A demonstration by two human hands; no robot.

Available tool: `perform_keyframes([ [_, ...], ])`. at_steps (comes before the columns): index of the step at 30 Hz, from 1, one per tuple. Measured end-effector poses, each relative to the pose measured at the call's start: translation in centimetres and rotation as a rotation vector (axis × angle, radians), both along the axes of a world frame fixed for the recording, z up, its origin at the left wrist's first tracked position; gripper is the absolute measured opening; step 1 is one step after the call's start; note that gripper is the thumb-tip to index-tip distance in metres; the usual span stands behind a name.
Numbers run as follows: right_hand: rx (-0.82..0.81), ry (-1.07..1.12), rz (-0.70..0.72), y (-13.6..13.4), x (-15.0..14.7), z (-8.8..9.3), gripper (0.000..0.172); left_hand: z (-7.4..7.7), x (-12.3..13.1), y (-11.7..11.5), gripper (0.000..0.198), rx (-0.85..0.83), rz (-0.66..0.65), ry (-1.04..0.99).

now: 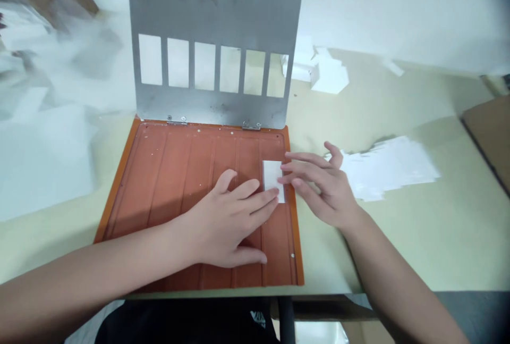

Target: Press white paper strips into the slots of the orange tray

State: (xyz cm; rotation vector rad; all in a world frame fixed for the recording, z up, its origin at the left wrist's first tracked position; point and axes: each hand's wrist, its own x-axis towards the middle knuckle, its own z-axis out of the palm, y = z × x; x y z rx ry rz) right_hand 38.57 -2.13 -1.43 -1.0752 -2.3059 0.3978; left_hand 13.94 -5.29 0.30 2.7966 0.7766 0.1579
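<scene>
A small white card (271,174) lies on the reddish-brown grooved board (175,174), near its right edge. Fingertips of my left hand (235,216) rest on the card's lower part, with the fingers spread. From the other side, my right hand (322,184) reaches over the board's edge, its fingertips touching the card's right side; its fingers are stretched out and apart. Hinged to the board's far edge, a grey metal plate (215,3) stands raised, with a row of several rectangular openings cut through it.
A fanned pile of white cards (394,168) lies on the table (438,237) to the right. Behind the plate are white folded pieces (329,73). White sheets and plastic (43,152) cover the left side. A brown cardboard box (488,131) stands at the far right.
</scene>
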Motion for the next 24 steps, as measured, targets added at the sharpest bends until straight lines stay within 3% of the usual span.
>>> perform_keyframes([
  [6, 0.106, -0.1, -0.088, 0.2, -0.3, -0.4, 0.02, -0.3, -0.2, 0.0, 0.079, 0.008, -0.01, -0.004],
  [9, 0.143, -0.243, -0.162, 0.1, -0.8, -0.8, 0.031, -0.7, -0.3, 0.0, 0.082, 0.069, -0.02, -0.023],
  [13, 0.151, -0.307, -0.185, -0.1, -1.1, -1.4, 0.026, -1.4, -0.2, -0.1, 0.081, 0.18, -0.025, -0.036],
  [17, 0.14, -0.319, -0.231, -0.1, -1.0, -2.0, 0.033, -1.8, 0.0, -0.3, 0.08, 0.244, -0.01, -0.031],
  [21, 0.067, -0.263, -0.244, 0.1, -1.1, -2.3, 0.03, -1.7, -0.1, -0.5, 0.078, 0.296, 0.008, 0.002],
  [24, -0.099, -0.08, -0.26, 0.4, -1.4, -2.0, 0.03, -1.7, -0.2, -0.6, 0.074, 0.293, 0.006, 0.004],
])
